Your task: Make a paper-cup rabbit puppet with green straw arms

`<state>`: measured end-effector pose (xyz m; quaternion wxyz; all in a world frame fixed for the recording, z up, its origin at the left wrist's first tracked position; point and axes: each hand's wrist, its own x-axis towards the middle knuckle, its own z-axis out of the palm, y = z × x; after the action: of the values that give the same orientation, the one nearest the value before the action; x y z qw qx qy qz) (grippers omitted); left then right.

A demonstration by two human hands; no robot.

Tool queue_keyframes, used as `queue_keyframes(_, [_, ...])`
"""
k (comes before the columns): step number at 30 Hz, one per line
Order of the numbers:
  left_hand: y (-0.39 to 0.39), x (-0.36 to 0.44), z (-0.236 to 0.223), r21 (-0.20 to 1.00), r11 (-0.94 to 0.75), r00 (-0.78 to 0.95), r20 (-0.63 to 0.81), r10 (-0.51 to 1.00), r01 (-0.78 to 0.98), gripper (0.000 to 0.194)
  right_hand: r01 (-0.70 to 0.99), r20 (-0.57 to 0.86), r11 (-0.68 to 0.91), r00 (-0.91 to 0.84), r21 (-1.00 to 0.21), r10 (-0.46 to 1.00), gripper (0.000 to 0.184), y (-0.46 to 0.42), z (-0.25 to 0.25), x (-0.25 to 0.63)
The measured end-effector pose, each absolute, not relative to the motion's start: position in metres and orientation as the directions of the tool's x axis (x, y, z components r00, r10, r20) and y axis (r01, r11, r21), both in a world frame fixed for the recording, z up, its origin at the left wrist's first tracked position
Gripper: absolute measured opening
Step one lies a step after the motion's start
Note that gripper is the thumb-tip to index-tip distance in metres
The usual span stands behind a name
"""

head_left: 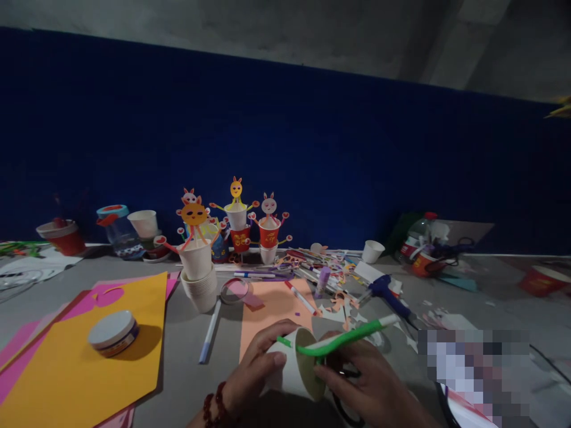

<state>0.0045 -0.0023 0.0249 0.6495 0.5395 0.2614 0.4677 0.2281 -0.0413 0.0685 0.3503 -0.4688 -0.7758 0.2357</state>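
Cup (295, 373), toward worktop's (178, 362) near edge: left hand (263, 356) gripping. Scissors (350, 374): right hand (368, 371) holding. Green strip (352, 337): at cup's mouth.

Worktop (181, 362), partly hidden and blurred

The left hand (263, 359) covers one side of the white cup (292, 380). The right hand (368, 374), its grip unclear, hides much of a black-handled tool (342, 412). A pixelated patch (477, 374) masks the lower right. The yellow sheet (71, 380) is cut off at the bottom. Print on the jar (113, 334) is too small to read; a red cup (542, 283), far right, is blurred.
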Motion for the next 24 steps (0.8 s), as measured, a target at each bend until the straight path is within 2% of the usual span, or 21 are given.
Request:
queue_keyframes(7, [-0.002,0.006,0.021,0.931,0.017,0.430,0.152,0.890,-0.365,0.049,0.558,0.357,0.452,-0.277,-0.696,0.892,0.022,-0.037,0.067,0.223])
queue_keyframes(13, [-0.004,0.009,0.024,0.904,0.066,0.415,0.128,0.901,-0.422,0.046,0.621,0.194,0.390,-0.360,-0.680,0.912,0.033,-0.033,0.081,0.216])
queue_keyframes(18, [-0.004,0.008,0.017,0.876,0.125,0.393,0.079,0.916,-0.466,0.043,0.552,0.209,0.440,-0.431,-0.709,0.878,0.018,-0.030,0.091,0.216])
queue_keyframes(24, [-0.002,0.009,0.020,0.865,0.097,0.410,0.132,0.903,-0.492,0.046,0.460,0.214,0.461,-0.492,-0.759,0.844,0.012,-0.029,0.100,0.217])
